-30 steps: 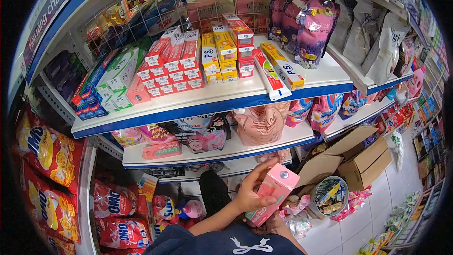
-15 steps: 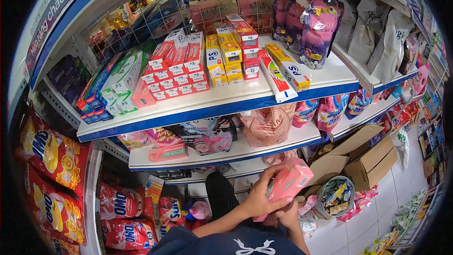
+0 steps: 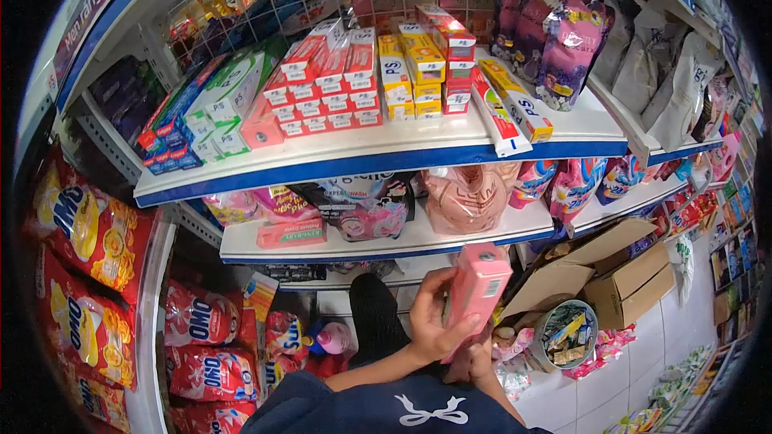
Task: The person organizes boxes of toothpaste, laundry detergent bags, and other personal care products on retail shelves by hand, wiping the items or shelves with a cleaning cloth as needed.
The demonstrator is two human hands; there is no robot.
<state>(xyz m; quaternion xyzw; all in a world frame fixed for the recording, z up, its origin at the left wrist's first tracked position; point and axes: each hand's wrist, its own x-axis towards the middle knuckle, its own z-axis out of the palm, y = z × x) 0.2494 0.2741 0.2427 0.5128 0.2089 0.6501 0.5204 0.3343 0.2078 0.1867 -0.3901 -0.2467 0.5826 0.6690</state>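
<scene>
A pink carton [image 3: 482, 277] stands nearly upright in front of my body, with its barcode side turned to the right. My left hand [image 3: 433, 325] wraps round it from the left, thumb across the front. Lower down, my right hand [image 3: 481, 360] is closed at the carton's bottom end; its fingers are partly hidden. A similar pink box [image 3: 291, 233] lies on the lower shelf [image 3: 370, 251]. Stacked toothpaste boxes [image 3: 330, 96] in red and white stand on the upper shelf [image 3: 378, 153], beside yellow boxes [image 3: 422, 64] and green boxes [image 3: 229, 100].
Purple pouches [image 3: 571, 52] stand at the upper shelf's right. Red detergent bags [image 3: 88, 229] fill the left side. An open cardboard box [image 3: 631, 281] and a bucket of packets [image 3: 567, 337] sit on the floor at right. A peach bag [image 3: 470, 197] rests on the lower shelf.
The pink carton has turned from tilted to nearly upright and sits slightly left of where it was. Both hands still hold it. The view has shifted a little, moving the shelves rightward and up.
</scene>
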